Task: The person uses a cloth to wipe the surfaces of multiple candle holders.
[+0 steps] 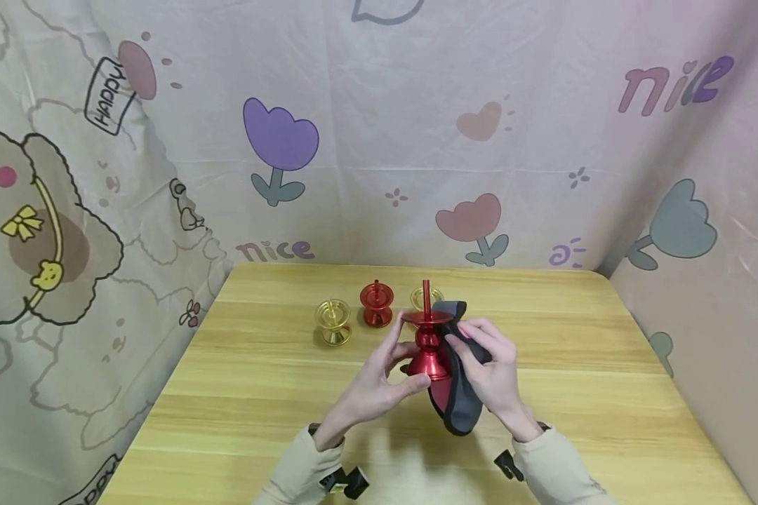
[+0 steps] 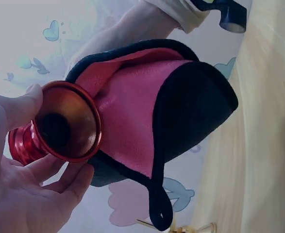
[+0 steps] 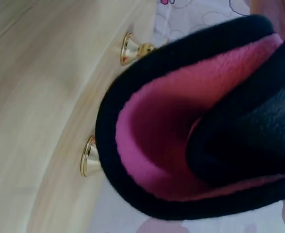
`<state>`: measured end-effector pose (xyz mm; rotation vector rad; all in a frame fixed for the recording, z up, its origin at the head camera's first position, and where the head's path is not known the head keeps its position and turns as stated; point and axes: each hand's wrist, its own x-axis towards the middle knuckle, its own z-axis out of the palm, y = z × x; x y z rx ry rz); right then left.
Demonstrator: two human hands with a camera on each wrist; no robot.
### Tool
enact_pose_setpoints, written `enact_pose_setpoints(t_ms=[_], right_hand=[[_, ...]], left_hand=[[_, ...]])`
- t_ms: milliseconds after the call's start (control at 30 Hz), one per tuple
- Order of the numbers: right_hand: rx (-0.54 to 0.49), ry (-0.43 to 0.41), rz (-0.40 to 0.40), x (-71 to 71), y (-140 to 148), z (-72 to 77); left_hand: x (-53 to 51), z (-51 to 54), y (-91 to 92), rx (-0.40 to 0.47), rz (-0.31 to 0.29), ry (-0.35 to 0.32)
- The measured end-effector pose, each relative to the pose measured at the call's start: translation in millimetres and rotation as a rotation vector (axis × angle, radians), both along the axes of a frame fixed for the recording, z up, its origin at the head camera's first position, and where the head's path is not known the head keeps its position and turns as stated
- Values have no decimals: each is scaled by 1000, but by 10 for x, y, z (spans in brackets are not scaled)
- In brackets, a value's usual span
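Your cream sleeves point(image 1: 306, 463) show at the bottom of the frame. Just right of centre, your left hand point(image 1: 379, 386) grips a metallic red candle holder point(image 1: 427, 344); your right hand point(image 1: 495, 361) pinches a pink-lined gray cloth point(image 1: 462, 389) beside it. Behind, near centre, stand a second red holder point(image 1: 377, 301), a gold holder point(image 1: 333, 321) and a partly hidden gold holder point(image 1: 417, 300).

The left forearm point(image 1: 300, 466) and right forearm point(image 1: 559, 466) angle inward, bringing the 2 hands close together. The left hand point(image 1: 377, 382) holds its index finger raised and thumb lower, spread apart in a grip. The right hand point(image 1: 497, 368) pinches, thumb opposite bent fingers, its back partly showing.
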<state>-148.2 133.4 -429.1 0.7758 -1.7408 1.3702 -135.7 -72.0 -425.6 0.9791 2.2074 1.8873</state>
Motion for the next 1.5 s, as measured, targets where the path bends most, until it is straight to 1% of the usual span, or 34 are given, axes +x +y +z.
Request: enact_pose_setpoints(t_ms=[67,167,233,333,400,500,567,667,733,833,967,1000,1100,1200,1267,1400,1500], right_hand=[[25,28,-11,5,-6,-16],[71,102,-32,11,-15,-28],[79,114,-41,14,-20,-28],[47,64,-43,18,-24,-19],[13,12,-42,19,-22,-15],[-36,-66,-48,18,-13,-27],[-58,-114,-50,11,2,-47],[-65,-166,-47,-3,37,-89],[-71,-188,-39,-7,79,-120],[-105,-197,-30,-4,172,-149],[-171,-191,16,4,338,-170],[-181,-197,38,4,383,-173],[-201,-229,101,-3,529,-207],[-219,-279,129,-15,684,-238],[-237,-316,123,-19,792,-257],[-274,-416,96,-3,1020,-292],[-303,-475,94,18,1185,-326]], left_hand=[[-2,-19,5,4,-3,-14],[-3,-44,12,-25,13,0],[-5,-54,16,-44,24,7],[-13,-63,19,-54,22,6],[-19,-66,19,-47,17,8],[-30,-71,21,-30,9,-7],[-40,-78,22,-16,7,-27],[-57,-98,25,3,7,-65],[-70,-114,25,12,11,-89],[-103,-142,25,25,26,-138],[-179,-183,23,23,57,-169],[-202,-196,25,19,66,-171],[-283,-239,66,9,77,-157],[-380,-286,140,-5,80,-140],[-447,-322,195,-13,80,-124],[-569,-402,294,-52,95,-120],[-662,-476,378,-90,106,-93]])
